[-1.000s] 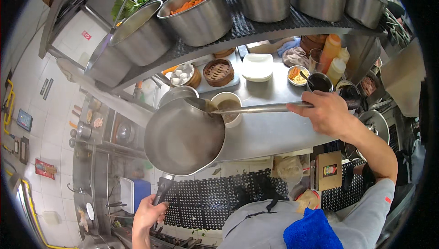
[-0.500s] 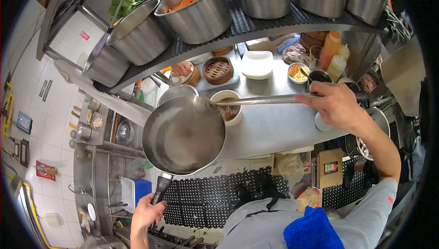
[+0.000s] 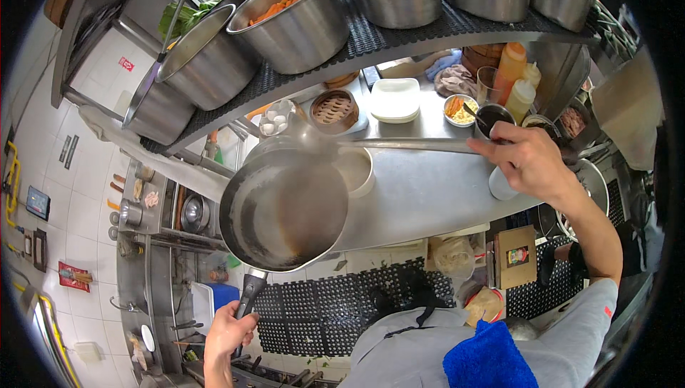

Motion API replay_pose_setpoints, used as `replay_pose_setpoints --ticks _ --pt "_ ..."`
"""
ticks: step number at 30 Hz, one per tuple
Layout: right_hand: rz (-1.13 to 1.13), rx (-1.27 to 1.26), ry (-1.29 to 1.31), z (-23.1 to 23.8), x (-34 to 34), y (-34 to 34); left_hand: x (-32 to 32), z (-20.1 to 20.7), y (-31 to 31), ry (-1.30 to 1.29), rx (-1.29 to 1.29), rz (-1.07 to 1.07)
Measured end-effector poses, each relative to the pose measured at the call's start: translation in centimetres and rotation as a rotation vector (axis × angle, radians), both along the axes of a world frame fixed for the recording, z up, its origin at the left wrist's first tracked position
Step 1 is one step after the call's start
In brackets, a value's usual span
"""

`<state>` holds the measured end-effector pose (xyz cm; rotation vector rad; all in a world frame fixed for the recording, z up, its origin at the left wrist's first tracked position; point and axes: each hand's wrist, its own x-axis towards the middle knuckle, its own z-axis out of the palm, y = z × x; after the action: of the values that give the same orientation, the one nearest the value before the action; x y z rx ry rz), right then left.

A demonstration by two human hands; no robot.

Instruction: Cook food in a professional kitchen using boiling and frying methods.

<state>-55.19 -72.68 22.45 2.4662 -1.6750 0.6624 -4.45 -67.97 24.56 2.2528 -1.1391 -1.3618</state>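
Observation:
My left hand (image 3: pixel 230 332) is closed round the black handle of a frying pan (image 3: pixel 246 217), held over the near left end of the steel counter. Haze or glare blurs the pan's inside, which shows a brownish patch. In my right hand (image 3: pixel 524 156) is the long metal handle of a ladle (image 3: pixel 407 144), which reaches left across the counter. Its head is smeared by motion above the pan's far rim. A white round container (image 3: pixel 366 182) stands beside the pan, partly covered by it; its contents are unclear.
Steel pots (image 3: pixel 292 28) line the raised shelf, one holding orange strips. On the counter (image 3: pixel 428 195) are white trays (image 3: pixel 394 100), a bamboo steamer (image 3: pixel 334 110), eggs (image 3: pixel 277 117), a small bowl (image 3: pixel 460 110) and squeeze bottles (image 3: pixel 511 67). A black perforated mat (image 3: pixel 314 317) covers the floor.
The ladle's head has shifted away from me, up past the pan's far rim. Another person's hand has left the eggs beside the steamer. My left hand has hardly moved.

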Motion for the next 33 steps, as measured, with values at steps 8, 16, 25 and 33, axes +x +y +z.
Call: replay_pose_setpoints --ticks 8,16,25,33 --pt "0.099 0.06 0.004 -1.2 2.9 -1.2 0.0 0.3 -0.4 -0.005 -0.013 -0.008" --pt "0.097 0.118 0.048 -0.8 3.5 -1.6 0.6 0.0 -0.5 -0.008 -0.008 -0.013" --pt "0.047 0.105 0.143 -0.2 2.7 -1.2 0.5 0.0 -0.5 0.023 -0.013 0.004" --pt "0.04 0.094 0.084 0.8 1.8 -0.8 0.3 -0.1 -0.5 -0.02 -0.008 -0.017"
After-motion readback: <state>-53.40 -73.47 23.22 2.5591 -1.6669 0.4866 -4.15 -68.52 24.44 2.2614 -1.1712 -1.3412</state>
